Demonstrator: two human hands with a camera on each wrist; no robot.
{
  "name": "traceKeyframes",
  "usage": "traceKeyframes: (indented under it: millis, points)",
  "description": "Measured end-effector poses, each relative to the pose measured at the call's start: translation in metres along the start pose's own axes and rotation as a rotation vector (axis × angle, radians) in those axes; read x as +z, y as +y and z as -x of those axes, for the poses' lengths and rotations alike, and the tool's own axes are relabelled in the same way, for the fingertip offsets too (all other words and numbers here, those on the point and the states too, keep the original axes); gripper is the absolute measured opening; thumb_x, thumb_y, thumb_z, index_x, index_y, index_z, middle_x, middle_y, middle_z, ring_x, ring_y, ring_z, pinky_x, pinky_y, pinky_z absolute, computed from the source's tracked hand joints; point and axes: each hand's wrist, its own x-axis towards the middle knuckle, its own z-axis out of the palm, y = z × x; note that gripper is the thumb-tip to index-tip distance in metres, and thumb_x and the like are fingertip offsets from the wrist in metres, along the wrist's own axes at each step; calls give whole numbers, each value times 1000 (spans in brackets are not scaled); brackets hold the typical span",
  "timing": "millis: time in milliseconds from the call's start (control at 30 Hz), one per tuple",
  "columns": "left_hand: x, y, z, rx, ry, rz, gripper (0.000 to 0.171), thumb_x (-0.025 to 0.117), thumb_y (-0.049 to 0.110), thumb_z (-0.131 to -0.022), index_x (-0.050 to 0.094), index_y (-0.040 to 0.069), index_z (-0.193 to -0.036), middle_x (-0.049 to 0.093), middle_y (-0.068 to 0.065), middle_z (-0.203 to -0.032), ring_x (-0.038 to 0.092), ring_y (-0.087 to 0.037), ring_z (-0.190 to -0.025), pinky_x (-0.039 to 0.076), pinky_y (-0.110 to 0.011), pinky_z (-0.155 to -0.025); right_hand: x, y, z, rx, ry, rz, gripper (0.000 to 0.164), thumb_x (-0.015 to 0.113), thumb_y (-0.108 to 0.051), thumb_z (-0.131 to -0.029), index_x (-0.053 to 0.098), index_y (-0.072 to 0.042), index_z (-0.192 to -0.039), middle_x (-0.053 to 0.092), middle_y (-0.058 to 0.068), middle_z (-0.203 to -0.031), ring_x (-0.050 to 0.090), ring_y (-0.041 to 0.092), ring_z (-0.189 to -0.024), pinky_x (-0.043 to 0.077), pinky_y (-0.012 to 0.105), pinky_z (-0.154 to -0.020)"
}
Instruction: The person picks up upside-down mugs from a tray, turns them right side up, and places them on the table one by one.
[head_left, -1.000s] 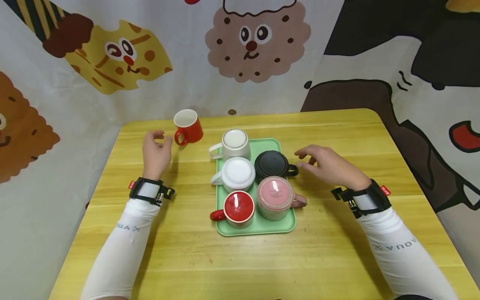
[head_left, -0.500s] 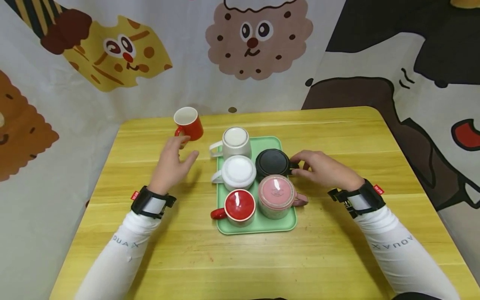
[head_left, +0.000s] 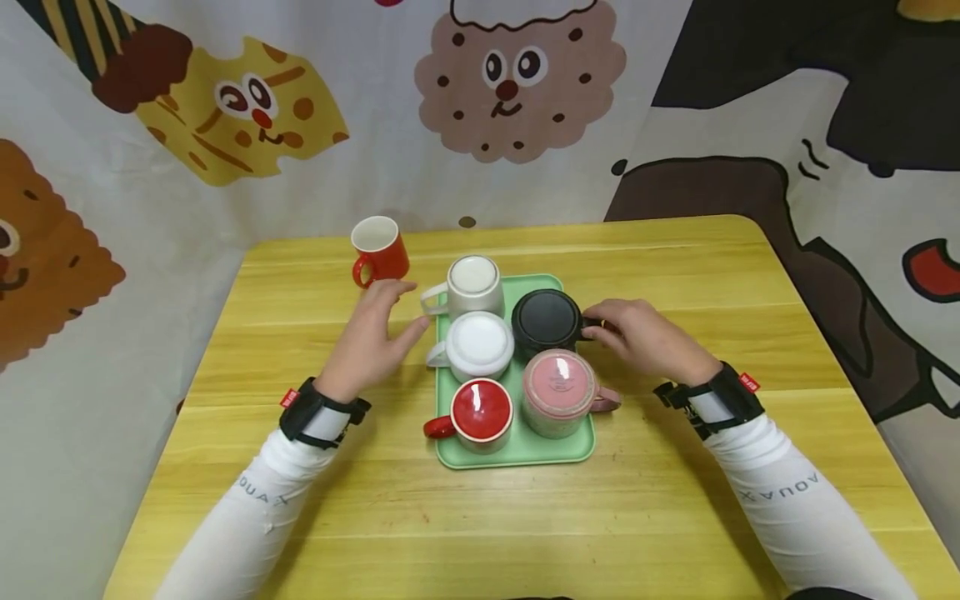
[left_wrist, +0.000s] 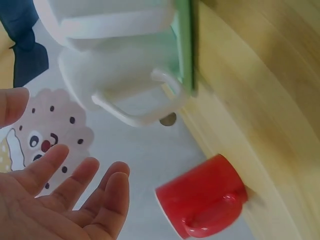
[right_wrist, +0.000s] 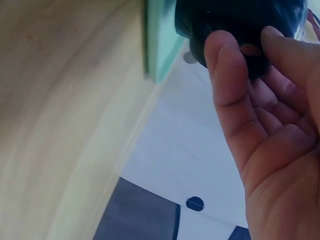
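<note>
My right hand [head_left: 648, 337] pinches the handle of an upside-down black mug [head_left: 549, 318] between thumb and fingers, plainly seen in the right wrist view. The mug is over the right side of a green tray [head_left: 513, 457]; whether its rim clears the tray I cannot tell. My left hand [head_left: 369, 346], fingers spread and slightly bent, hovers left of the tray. It is nearest to the handles of an upside-down cream mug [head_left: 475, 277] and a white mug [head_left: 480, 343], apparently touching neither.
Upside down on the tray, a pink mug [head_left: 558, 385] sits in front of the black one, and a red mug [head_left: 482, 410] at front left. A red mug with a white inside [head_left: 381, 257] stands upright behind my left hand. A printed curtain [head_left: 360, 50] hangs behind the table.
My right hand has come left and taken the black mug's handle; the mug has risen or tipped slightly. The pink mug has shifted a little right. My left hand has moved right toward the tray.
</note>
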Motion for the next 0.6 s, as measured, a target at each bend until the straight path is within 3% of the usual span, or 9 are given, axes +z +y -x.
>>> traceKeyframes:
  millis: [333,600]
  points:
    - [-2,20,-7,86,50,70,54,75,26,-102,55,2,-146,57,-15,-140,56,-35,-123,51,-52,-96,-33,-17,-5,-17,140,-61,12,70,-16,-105,74,-12,-115,68,-3,-86,60,9,-69,51,29,-61]
    - [-1,45,-19,47,76,299,51,75,24,-102,57,6,-146,60,-10,-142,65,-29,-117,56,-47,-92,-49,-35,-19,-12,272,-252,17,67,-9,-106,74,-5,-121,73,0,-91,68,14,-76,53,21,-67]
